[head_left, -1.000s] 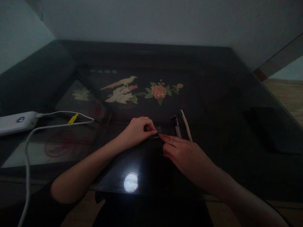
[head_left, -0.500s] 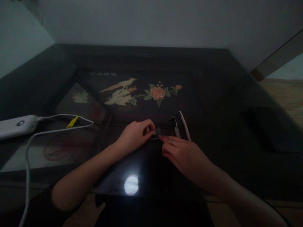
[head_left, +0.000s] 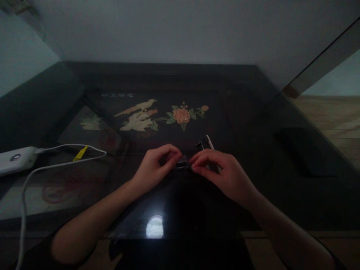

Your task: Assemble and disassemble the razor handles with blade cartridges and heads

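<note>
Near the middle of the dark glossy table (head_left: 180, 202), a small dark, shiny block with clear-looking edges (head_left: 181, 164) stands between my hands. The dim light hides its exact kind. My left hand (head_left: 159, 161) grips the block's left side between thumb and fingertips. Just to its right, my right hand (head_left: 222, 168) is closed in a pinch, fingertips slightly apart from the block. Whatever the pinch holds, if anything, is too small to make out. Behind the right hand lie a thin tool with a black tip (head_left: 199, 144) and a pale narrow strip (head_left: 209, 141), both partly covered by the fingers.
A white power bank (head_left: 17, 159) lies at the left, with a white cable (head_left: 42, 168) bearing a yellow tag (head_left: 80, 153). A flat black object (head_left: 303, 150) rests at the right. Bird and flower inlay (head_left: 181, 115) decorates the tabletop before the wall (head_left: 157, 30).
My right hand has drawn slightly back from the block and turned, now covering more of the tool and strip. My left hand keeps its grip. The whole view has shifted a little.
</note>
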Demonstrator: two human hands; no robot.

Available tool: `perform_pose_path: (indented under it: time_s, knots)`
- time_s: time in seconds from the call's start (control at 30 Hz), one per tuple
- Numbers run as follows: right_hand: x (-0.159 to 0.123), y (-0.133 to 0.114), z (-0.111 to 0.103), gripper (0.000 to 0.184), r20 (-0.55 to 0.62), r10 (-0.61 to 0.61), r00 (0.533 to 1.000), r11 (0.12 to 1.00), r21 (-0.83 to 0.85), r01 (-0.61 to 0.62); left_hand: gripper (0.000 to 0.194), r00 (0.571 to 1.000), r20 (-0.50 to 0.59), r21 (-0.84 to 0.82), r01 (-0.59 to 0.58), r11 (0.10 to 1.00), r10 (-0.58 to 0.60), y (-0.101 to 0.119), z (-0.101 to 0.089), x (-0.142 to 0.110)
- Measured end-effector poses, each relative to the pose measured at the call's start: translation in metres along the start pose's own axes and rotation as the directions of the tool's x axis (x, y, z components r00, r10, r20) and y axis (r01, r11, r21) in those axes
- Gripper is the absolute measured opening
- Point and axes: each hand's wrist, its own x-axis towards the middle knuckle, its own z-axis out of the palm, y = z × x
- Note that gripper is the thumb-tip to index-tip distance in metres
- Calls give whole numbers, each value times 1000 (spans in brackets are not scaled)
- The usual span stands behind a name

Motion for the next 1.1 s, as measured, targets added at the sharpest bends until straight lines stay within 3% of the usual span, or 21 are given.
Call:
perform_pose_path:
  time_s: [0.17,0.33,0.73,0.93,1.1]
  knots:
    - [4,0,-5,15,86,242,967,884,391,-256,16,980,5,-122,-197,973,199,11,-1,-9]
    - [4,2,6,24,156,308,938,730,593,-339,18,936,-41,-105,-352,930,349,13,0,-11]
    - [2,3,11,17,171,303,937,704,623,-341,8,952,-95,-176,-304,936,292,14,2,-12]
    - [2,3,4,9,162,181,970,733,636,-243,14,969,-120,-237,-239,942,216,12,-1,-11]
    - [2,4,11,18,185,259,948,677,666,-315,9,968,-114,-254,-244,936,222,10,1,-10]
